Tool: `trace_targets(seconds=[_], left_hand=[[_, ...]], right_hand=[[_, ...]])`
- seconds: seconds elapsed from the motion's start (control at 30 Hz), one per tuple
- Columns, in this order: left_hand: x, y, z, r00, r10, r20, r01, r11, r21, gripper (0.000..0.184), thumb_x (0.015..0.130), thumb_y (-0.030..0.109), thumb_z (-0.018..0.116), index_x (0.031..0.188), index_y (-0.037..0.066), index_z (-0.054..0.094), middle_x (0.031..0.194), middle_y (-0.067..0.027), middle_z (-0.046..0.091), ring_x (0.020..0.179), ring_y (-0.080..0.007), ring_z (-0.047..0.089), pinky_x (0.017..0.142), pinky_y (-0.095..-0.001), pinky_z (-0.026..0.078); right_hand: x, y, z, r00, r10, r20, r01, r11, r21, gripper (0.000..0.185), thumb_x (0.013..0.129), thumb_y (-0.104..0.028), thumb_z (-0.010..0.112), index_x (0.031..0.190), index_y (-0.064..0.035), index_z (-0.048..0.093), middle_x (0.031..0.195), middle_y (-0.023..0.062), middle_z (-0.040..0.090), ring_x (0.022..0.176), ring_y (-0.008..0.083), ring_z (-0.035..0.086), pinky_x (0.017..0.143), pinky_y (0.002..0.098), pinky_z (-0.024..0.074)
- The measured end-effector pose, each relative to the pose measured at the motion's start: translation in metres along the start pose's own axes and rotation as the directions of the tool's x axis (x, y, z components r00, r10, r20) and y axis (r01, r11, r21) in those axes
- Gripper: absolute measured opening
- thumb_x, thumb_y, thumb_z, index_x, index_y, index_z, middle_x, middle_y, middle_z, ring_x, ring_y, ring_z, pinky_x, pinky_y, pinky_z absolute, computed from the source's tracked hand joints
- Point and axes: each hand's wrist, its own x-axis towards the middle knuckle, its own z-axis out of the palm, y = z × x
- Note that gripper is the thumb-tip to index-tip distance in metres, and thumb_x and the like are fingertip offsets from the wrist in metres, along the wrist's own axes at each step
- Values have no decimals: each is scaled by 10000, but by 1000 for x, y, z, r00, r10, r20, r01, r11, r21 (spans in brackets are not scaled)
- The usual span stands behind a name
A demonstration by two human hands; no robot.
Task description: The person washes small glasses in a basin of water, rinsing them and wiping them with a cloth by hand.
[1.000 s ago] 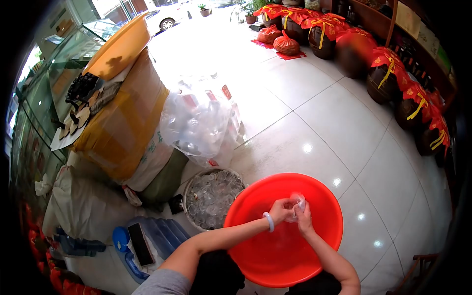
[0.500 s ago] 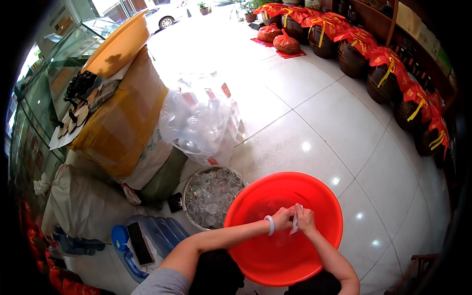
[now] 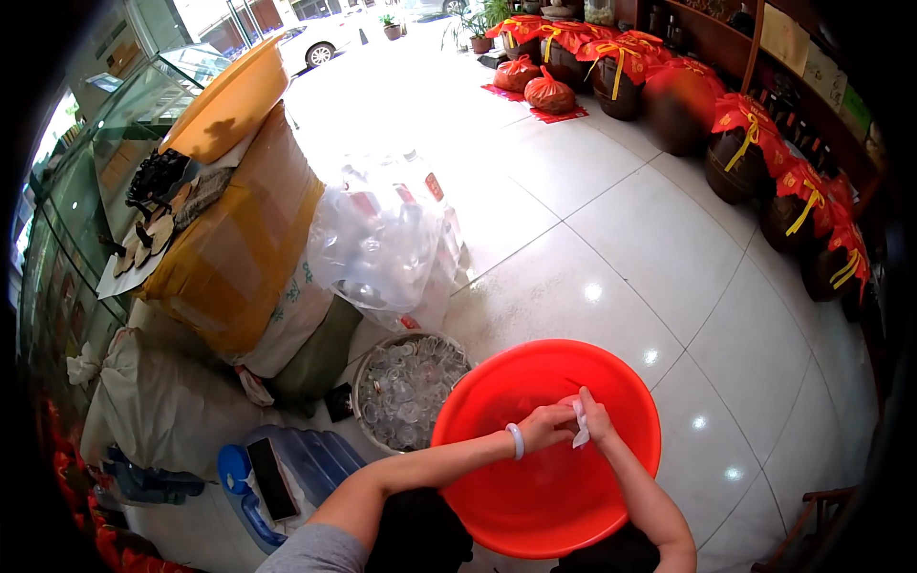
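Over a large red basin point(image 3: 535, 506), both of my hands meet around a small crumpled white cloth or tissue point(image 3: 581, 425). My left hand point(image 3: 546, 427), with a pale bangle point(image 3: 517, 440) on its wrist, has its fingers against the left side of the white piece. On the right side, my right hand point(image 3: 599, 420) pinches it between closed fingers. Whether anything small is wrapped in it cannot be made out. Left of the basin stands a round tub of clear small cups or glasses point(image 3: 409, 387).
Beyond the tub lies a clear plastic bag of bottles point(image 3: 373, 239). At left are a taped box point(image 3: 239, 239), an orange basin point(image 3: 229, 100), and a blue water jug point(image 3: 306, 458) with a phone point(image 3: 273, 477) on it. Red-covered jars point(image 3: 740, 153) line the right.
The white piece has gone from a loose, spread shape to a narrow fold hanging between my hands. My hands have shifted slightly against each other, and the view has tilted a little.
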Motion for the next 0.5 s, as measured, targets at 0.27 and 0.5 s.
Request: trace_targets(seconds=[0.27, 0.5], left_hand=[[-5, -15, 5, 826, -553, -109, 523, 825, -216, 226, 709, 72, 630, 917, -6, 584, 687, -114, 595, 653, -148, 604, 600, -290, 484], [-4, -6, 0, 904, -426, -20, 416, 892, -176, 215, 716, 71, 648, 915, 3, 601, 740, -133, 622, 645, -136, 595, 599, -277, 479]], right_hand=[[-23, -18, 14, 950, -297, -93, 203, 819, -537, 536, 895, -444, 326, 1020, 13, 578, 824, 176, 625, 782, 273, 615, 696, 352, 471], [-33, -27, 18, 927, -365, -83, 218, 705, -674, 514, 873, -430, 358, 994, 7, 600, 848, 185, 624, 819, 315, 609, 712, 360, 471]])
